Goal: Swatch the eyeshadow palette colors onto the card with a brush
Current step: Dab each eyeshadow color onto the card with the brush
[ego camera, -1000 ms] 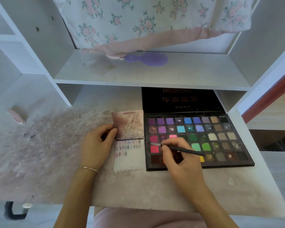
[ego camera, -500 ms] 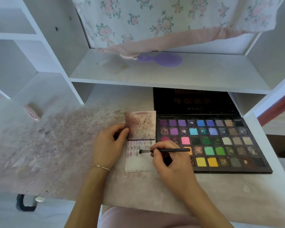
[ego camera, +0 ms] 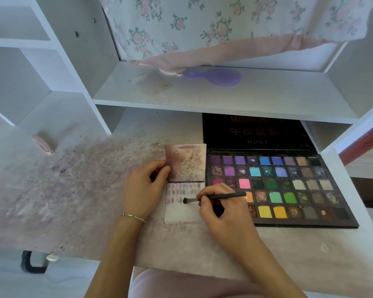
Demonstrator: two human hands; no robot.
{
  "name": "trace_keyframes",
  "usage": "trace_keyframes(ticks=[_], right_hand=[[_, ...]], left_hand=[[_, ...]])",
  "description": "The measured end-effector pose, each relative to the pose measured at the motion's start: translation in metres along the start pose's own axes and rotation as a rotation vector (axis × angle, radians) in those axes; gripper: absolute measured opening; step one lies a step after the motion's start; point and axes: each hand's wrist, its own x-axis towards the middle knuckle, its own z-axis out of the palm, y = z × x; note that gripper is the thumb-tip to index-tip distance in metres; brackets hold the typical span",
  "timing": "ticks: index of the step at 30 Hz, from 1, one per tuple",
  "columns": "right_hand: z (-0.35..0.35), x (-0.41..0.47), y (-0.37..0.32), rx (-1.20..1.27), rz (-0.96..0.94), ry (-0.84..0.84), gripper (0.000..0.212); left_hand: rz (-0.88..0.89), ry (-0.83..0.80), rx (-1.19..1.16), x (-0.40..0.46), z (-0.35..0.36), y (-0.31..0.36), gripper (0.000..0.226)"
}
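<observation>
An open eyeshadow palette [ego camera: 289, 190] with several coloured pans lies on the desk, its black lid propped up behind. Left of it lies a folded swatch card [ego camera: 182, 214]; the stained upper flap stands up, and the white lower half carries rows of small colour marks. My right hand [ego camera: 222, 209] grips a thin black brush [ego camera: 215, 198], whose dark tip touches the card's lower half near the marks. My left hand [ego camera: 144, 188] pinches the card's left edge at the fold, thumb on the upper flap.
The desk top [ego camera: 84, 190] is stained with powder on the left. A white shelf [ego camera: 213, 97] overhangs the palette lid, with a purple hairbrush [ego camera: 215, 76] on it under a floral cloth [ego camera: 224, 29]. A pink object [ego camera: 43, 143] lies far left. The desk's front edge is close to my lap.
My right hand has carried the brush from the palette's pink pans leftward onto the card's lower half. My left hand has kept its hold on the card.
</observation>
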Motion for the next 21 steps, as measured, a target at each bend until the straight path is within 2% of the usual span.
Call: trace_keyframes(ticks=[21], right_hand=[[0.0003,0.001,0.0,-0.013,-0.01,0.005,0.017]], left_hand=[[0.007,0.004,0.011,0.0003,0.0004,0.0002,0.014]])
